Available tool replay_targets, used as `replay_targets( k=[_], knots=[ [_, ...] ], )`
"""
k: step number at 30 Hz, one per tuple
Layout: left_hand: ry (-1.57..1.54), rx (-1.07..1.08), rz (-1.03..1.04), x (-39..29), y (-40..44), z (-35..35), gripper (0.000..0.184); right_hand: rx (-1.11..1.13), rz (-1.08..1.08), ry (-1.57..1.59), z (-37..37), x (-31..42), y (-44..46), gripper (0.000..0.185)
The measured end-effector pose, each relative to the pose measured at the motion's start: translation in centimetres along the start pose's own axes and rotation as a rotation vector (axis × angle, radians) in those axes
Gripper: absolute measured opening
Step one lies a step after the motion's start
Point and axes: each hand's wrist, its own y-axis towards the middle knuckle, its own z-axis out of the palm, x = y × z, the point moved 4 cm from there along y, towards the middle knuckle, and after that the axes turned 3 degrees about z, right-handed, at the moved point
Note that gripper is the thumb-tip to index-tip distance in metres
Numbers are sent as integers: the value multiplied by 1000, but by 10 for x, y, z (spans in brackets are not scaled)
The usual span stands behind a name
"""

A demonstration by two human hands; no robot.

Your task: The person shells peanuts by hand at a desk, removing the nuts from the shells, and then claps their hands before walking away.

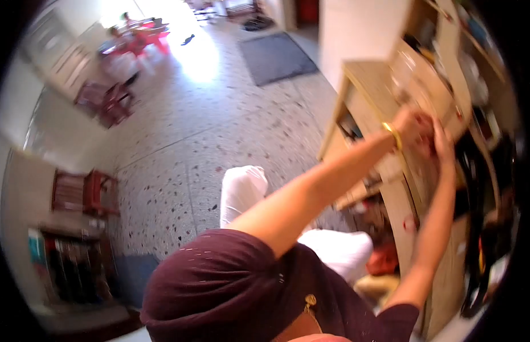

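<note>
My left hand (pixel 413 126), with a yellow bangle (pixel 393 135) at the wrist, is stretched out to the right over the wooden desk unit (pixel 370 77). My right hand (pixel 443 143) meets it there, the two touching or nearly so. The fingers of both look curled together, but blur hides what is between them. Just beyond the hands, glossy streaks show on what looks like clear plastic (pixel 410 71) in front of a pale wooden panel.
Shelves packed with items (pixel 481 85) rise at the right. Below the desk lie an orange-red item (pixel 382 259) and other clutter. A dark mat (pixel 276 57) lies on the speckled floor (pixel 179 137). Wooden chairs (pixel 85 192) line the left wall, and people sit around red furniture farther back.
</note>
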Motion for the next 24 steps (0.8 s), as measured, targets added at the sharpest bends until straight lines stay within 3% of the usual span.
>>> replay_targets(
  k=[3,5,8,14,24],
  knots=[
    [-16,-50,-38,-4,-1,5,14,-41,129,-67,-9,-12,7,66],
    [-20,-52,-27,-4,0,7,13,67,270,59,-4,4,-10,62],
    [-39,-43,-7,-3,-4,11,11,33,185,234,3,4,-17,55],
    [-80,-78,15,-1,-5,10,13,121,222,395,6,15,-25,40],
    [-211,-49,-6,-4,-12,6,11,6,196,802,-6,14,-24,24]
  ],
)
